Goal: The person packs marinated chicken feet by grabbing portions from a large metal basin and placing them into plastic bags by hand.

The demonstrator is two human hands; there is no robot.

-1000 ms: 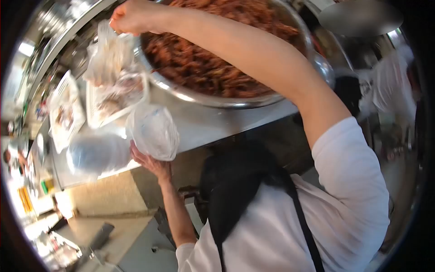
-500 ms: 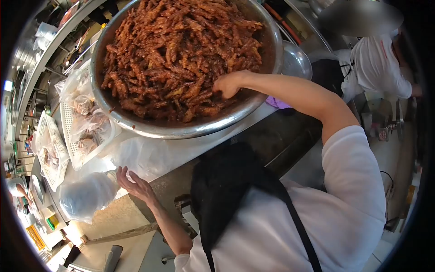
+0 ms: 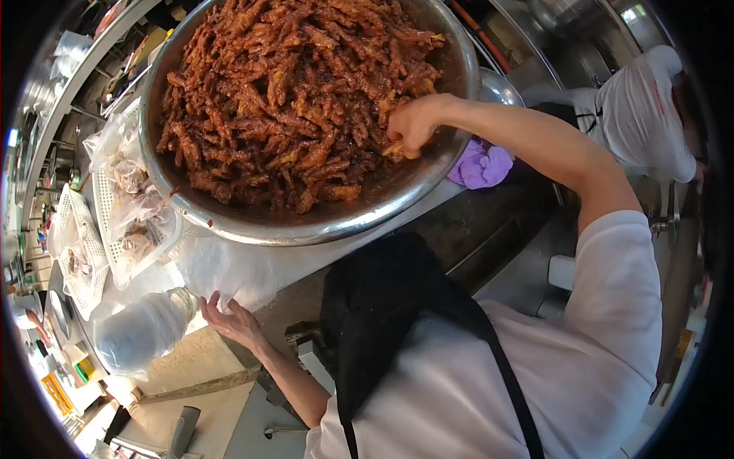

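A large metal bowl (image 3: pixel 336 232) is heaped with glossy reddish-brown chicken feet (image 3: pixel 283 99). Inside its right side, my right hand (image 3: pixel 419 122) has its fingers curled around a chicken foot; the fingertips are partly hidden among the pieces. My left hand (image 3: pixel 233 320) is held palm up with the fingers apart and nothing in it, below the counter edge. Just left of it lies a bundle of clear plastic bags (image 3: pixel 141 333). Thin clear plastic (image 3: pixel 233 264) is spread on the counter between my left hand and the bowl.
White perforated baskets (image 3: pixel 105 229) with bagged food stand left of the bowl. A purple cloth (image 3: pixel 483 164) lies by the bowl's right rim, near a smaller metal bowl (image 3: pixel 501 88). Another person in a white shirt (image 3: pixel 638 111) stands at the upper right.
My right hand has shifted right, toward the bowl's rim, with its fingers curled. The purple cloth shows more fully. My left hand stays open in nearly the same place.
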